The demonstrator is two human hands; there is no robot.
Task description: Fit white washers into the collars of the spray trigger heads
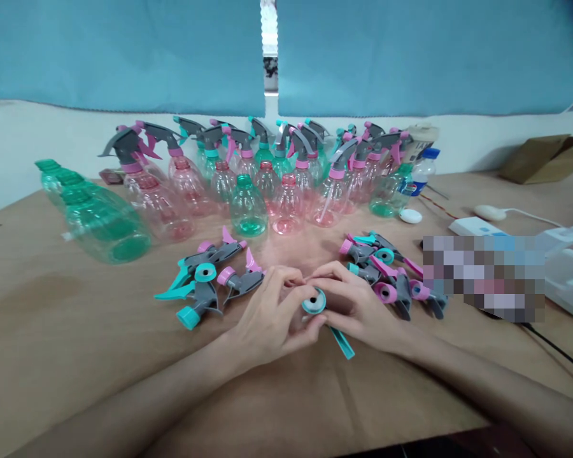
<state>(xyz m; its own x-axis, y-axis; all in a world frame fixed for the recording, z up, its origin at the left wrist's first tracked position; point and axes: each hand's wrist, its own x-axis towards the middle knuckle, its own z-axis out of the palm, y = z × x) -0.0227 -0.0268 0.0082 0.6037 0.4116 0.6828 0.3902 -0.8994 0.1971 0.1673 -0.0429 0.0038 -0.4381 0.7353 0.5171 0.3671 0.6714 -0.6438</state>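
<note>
Both of my hands meet over the near middle of the table around one spray trigger head (pixel 314 301). Its teal collar faces me, with a white inside and a dark hole, and a teal trigger sticks out below. My left hand (pixel 273 312) grips the collar from the left with fingertips and thumb. From the right, my right hand (pixel 358 305) holds the same head, whose grey body is mostly hidden by my fingers. Loose grey trigger heads with teal or pink parts lie beside my left hand, such as one with a teal collar (pixel 189 317), and more (pixel 401 292) lie beyond my right hand.
Behind stand several pink and green clear bottles, some with trigger heads and some open, like a green one (pixel 248 207) and a pink one (pixel 288 207). A water bottle (pixel 424 172), a white mouse (pixel 489 212), a cardboard box (pixel 544 159) and a clear plastic case (pixel 570 273) are at right.
</note>
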